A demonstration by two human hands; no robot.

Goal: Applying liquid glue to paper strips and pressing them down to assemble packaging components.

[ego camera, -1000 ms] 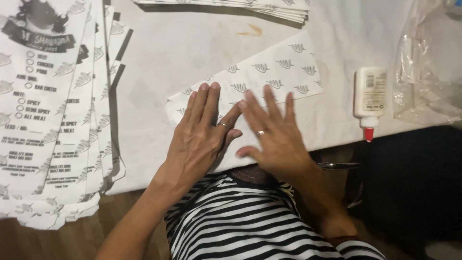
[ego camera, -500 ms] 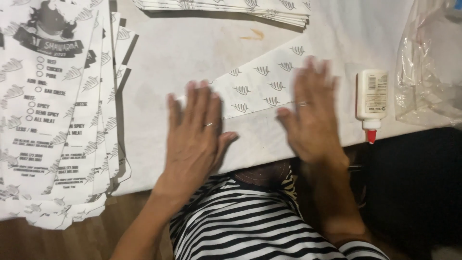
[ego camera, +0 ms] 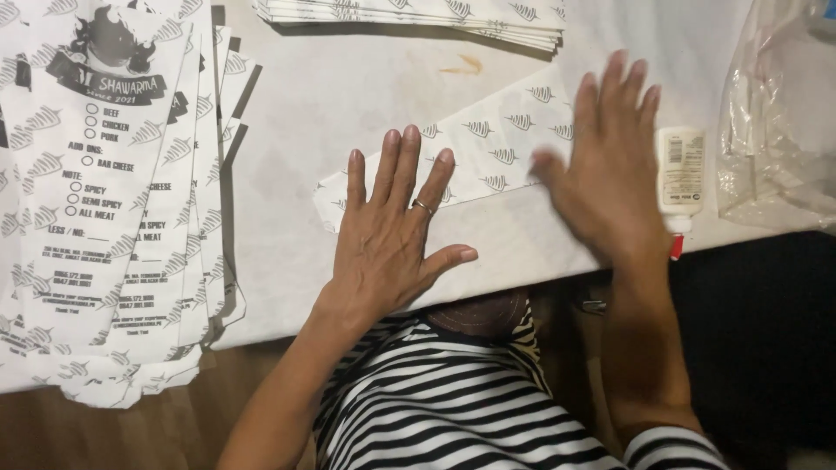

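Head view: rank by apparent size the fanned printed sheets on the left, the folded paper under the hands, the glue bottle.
1. Fanned printed sheets, largest.
2. Folded paper, partly covered by both hands.
3. Glue bottle, smallest, partly hidden by the right hand.

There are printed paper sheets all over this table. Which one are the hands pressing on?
The single folded sheet at the table's near edge, under both the left hand and right hand. The left stack and far stack lie untouched.
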